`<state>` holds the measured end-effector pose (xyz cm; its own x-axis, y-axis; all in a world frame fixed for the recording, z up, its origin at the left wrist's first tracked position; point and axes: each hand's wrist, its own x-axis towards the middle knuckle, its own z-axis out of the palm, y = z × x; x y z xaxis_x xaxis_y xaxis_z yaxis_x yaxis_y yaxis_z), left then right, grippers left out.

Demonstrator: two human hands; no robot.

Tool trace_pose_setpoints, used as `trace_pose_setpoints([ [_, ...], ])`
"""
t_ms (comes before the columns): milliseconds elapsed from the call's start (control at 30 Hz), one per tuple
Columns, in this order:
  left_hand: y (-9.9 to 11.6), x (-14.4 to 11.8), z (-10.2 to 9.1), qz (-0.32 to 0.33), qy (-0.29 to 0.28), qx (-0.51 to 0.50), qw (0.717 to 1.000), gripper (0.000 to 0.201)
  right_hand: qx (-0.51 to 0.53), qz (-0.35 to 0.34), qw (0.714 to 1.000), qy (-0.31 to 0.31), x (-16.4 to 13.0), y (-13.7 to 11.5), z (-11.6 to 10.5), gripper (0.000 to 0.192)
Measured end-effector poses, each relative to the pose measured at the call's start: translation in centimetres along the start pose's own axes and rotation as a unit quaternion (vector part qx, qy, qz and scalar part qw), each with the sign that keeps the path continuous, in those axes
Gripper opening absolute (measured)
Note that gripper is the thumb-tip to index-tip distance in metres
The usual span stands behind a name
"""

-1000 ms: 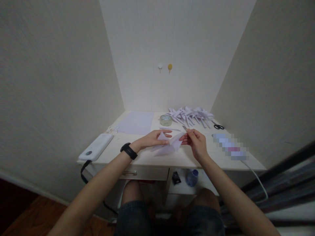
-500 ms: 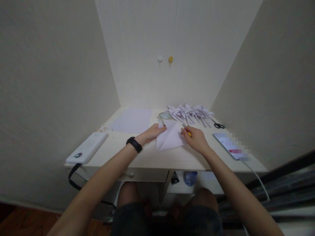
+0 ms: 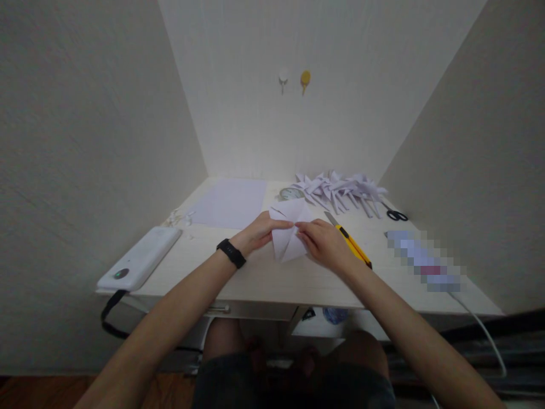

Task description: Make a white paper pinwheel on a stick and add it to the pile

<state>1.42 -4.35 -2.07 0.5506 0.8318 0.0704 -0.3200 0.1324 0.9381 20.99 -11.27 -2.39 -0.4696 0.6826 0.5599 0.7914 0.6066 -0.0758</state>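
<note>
L hand [image 3: 260, 234]: wrist w/ black band, fingers closed onto left edge of the folded paper [image 3: 288, 232], pinning it to the desk [image 3: 264, 278].
R hand [image 3: 324, 245]: fingers bent, tips pressed on the paper's right flap; pinching or just pressing, can't tell.
Paper loc: flat on desk, mid-front, between both hands, touching both.
Handling (est.): very light, thin, floppy till creased; creases stiffened it. Tears easily, slides on the smooth top. Best held at edges/corners, pressed flat along the fold.
Paper shape: white, matte, angular folded flaps, points facing away from the person.
Knife [image 3: 349, 241]: yellow utility cutter, blade out, lay just right of R hand, not held.
Power bank [image 3: 138, 266]: white, smooth, rounded slab, front-left edge, dark cable hung off.
Phone [image 3: 423, 262]: right side, cable attached.
Blank sheet [image 3: 230, 202]: flat, far-left.
Tape roll [image 3: 290, 193]: clear, behind paper.
Folded pile [image 3: 340, 187]: many pointed white pieces, far-right.
Scissors [image 3: 395, 215]: black handles, by pile.
</note>
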Motion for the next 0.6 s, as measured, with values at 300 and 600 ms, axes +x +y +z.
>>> trace_pose_setpoints([
  [300, -0.1, -0.5, 1.1, 0.029, 0.072, 0.018, 0.997, 0.052, -0.028, -0.016, 0.991, 0.127, -0.5, 0.1, 1.0, 0.014],
  [600, 0.2, -0.8, 1.5, 0.04, 0.05, 0.019, 0.998, 0.049, -0.035, -0.004, 0.98, 0.193, -0.6, 0.3, 1.4, 0.016],
])
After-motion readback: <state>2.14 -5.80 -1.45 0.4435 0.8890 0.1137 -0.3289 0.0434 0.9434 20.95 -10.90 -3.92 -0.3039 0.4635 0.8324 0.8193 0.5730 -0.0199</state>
